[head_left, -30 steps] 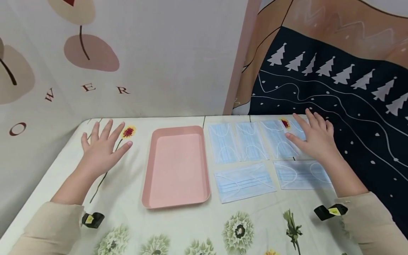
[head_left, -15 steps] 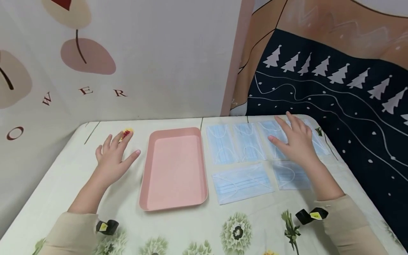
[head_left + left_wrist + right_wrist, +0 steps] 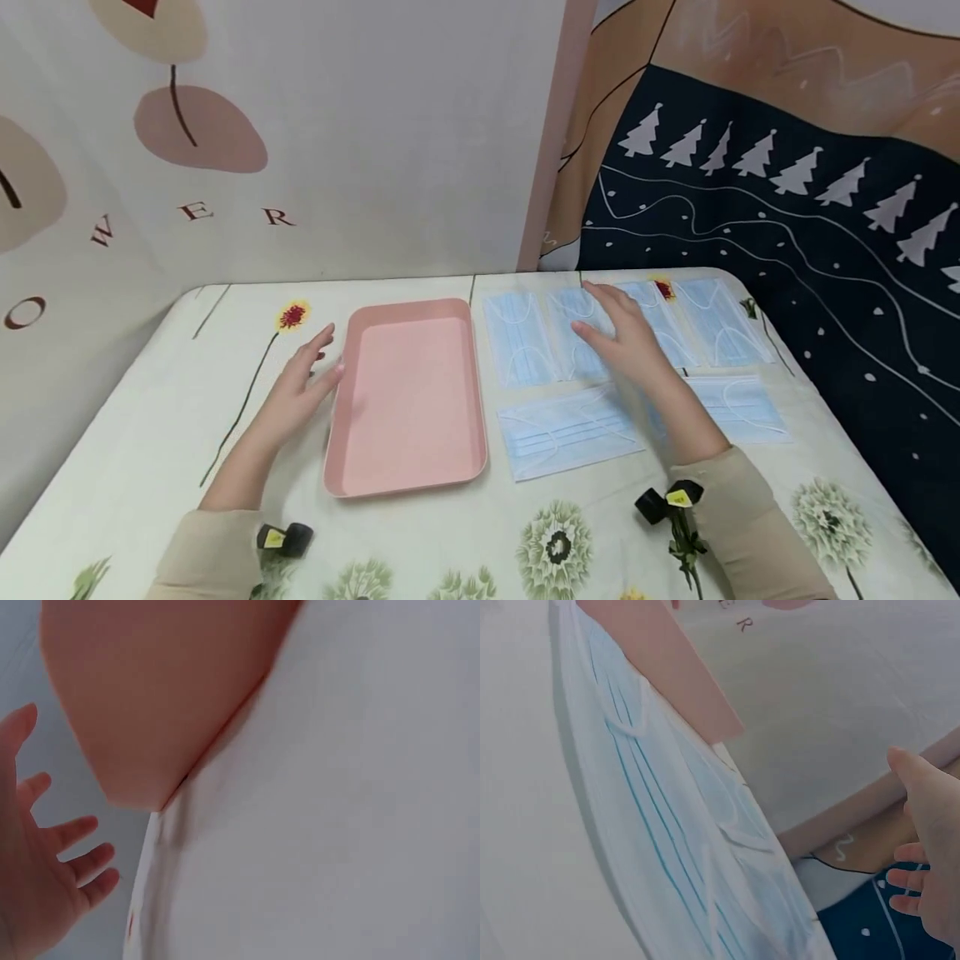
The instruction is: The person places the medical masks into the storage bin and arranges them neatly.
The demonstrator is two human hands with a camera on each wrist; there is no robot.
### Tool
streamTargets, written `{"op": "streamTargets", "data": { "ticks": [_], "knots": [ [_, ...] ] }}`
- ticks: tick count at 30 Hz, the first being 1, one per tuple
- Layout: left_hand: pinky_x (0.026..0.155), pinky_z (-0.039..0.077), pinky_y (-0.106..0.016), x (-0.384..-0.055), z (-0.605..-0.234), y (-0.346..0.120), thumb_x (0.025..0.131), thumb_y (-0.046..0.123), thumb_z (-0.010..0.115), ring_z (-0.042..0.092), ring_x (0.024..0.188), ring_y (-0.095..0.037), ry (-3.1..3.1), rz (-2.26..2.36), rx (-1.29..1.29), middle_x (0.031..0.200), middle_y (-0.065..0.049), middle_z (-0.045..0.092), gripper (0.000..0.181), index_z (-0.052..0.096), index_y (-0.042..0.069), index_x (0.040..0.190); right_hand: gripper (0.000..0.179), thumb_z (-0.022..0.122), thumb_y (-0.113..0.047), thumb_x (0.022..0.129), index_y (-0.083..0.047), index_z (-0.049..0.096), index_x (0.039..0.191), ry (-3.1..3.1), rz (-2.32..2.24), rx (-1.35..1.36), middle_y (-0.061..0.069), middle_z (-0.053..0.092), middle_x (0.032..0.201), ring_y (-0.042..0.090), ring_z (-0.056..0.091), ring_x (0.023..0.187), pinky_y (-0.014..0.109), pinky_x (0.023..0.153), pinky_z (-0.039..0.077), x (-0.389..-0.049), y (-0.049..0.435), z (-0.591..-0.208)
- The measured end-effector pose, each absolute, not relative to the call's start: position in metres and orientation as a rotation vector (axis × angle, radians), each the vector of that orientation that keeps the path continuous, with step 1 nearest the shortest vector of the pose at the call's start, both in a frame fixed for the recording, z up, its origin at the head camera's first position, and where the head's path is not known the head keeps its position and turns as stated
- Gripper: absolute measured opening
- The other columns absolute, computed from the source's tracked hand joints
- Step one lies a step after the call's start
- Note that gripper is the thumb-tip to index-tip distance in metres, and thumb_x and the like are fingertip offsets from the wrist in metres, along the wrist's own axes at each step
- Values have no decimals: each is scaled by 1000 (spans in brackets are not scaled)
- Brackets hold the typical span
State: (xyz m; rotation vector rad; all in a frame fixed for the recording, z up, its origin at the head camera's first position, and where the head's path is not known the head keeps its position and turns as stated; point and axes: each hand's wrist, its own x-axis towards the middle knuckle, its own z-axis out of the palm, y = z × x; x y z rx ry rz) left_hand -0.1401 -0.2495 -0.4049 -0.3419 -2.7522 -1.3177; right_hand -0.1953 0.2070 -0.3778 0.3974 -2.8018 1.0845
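Note:
A pink rectangular tray [image 3: 408,408] lies on the table with its inside bare. My left hand [image 3: 298,393] hovers at the tray's left rim, fingers spread and a little bent; in the left wrist view the same hand [image 3: 52,855] appears apart from the tray's side wall [image 3: 157,705]. To the tray's right, several light blue face masks with white ear loops lie flat in two rows. My right hand [image 3: 626,337] is held above the back row, partly covering the second mask [image 3: 566,310], fingers loosely extended and holding nothing. A front-row mask [image 3: 566,433] lies sideways near the tray.
A white flower-printed cloth [image 3: 420,533] covers the table. Behind it rises a pale printed wall [image 3: 390,142], and a dark cloth with white trees [image 3: 750,217] hangs at the right. Each wrist carries a small black camera, such as the left one [image 3: 296,540].
Both hands have moved inward: the left rightward to the tray's edge, the right leftward over the masks, uncovering the rightmost ones. The tray and masks stay in place.

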Motion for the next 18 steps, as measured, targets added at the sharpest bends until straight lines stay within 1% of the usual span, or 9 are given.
{"op": "streamTargets", "data": {
  "ticks": [1,3,5,7,9,12,18],
  "knots": [
    [98,30,-55,-140,-407,-248,98,20,54,32,128,-45,-2743,-1371,-345,146,-25,31,64,21,12,153,66,59,-45,93,-24,34,150,-2804,1119,397,12,28,152,36,26,136,61,103,24,-197,203,-381],
    [97,35,-39,-140,-413,-245,99,17,53,37,125,-42,-2717,-1463,-357,145,-25,33,63,21,11,153,64,60,-42,93,-23,35,149,-2807,1183,402,11,31,151,34,32,134,58,103,27,-200,195,-388],
    [93,36,-25,-139,-416,-245,99,17,52,40,123,-39,-2698,-1541,-343,144,-24,34,62,22,12,153,63,60,-40,94,-20,36,149,-2806,1231,428,11,34,149,34,37,130,56,102,31,-205,186,-396],
    [89,35,-15,-138,-420,-246,100,18,52,41,123,-37,-2690,-1599,-322,144,-24,34,62,21,13,154,63,62,-36,93,-17,37,148,-2800,1280,455,12,37,147,33,42,126,54,100,34,-208,179,-403],
    [88,33,-11,-137,-422,-247,100,18,52,41,123,-36,-2683,-1647,-302,145,-24,34,62,21,14,154,64,63,-35,93,-15,38,148,-2801,1315,463,12,40,145,32,43,124,53,98,36,-211,173,-409],
    [87,34,-11,-136,-426,-248,99,17,52,41,122,-32,-2666,-1693,-297,146,-23,33,63,21,13,154,64,65,-33,92,-14,39,147,-2801,1365,462,12,42,143,31,44,124,52,98,36,-213,166,-415],
    [87,35,-13,-137,-432,-249,99,19,55,45,112,-16,-2635,-1782,-313,142,-19,39,62,24,11,153,63,67,-29,91,-14,40,147,-2834,1390,429,14,43,142,31,45,122,48,99,36,-221,155,-425]
  ]
}}
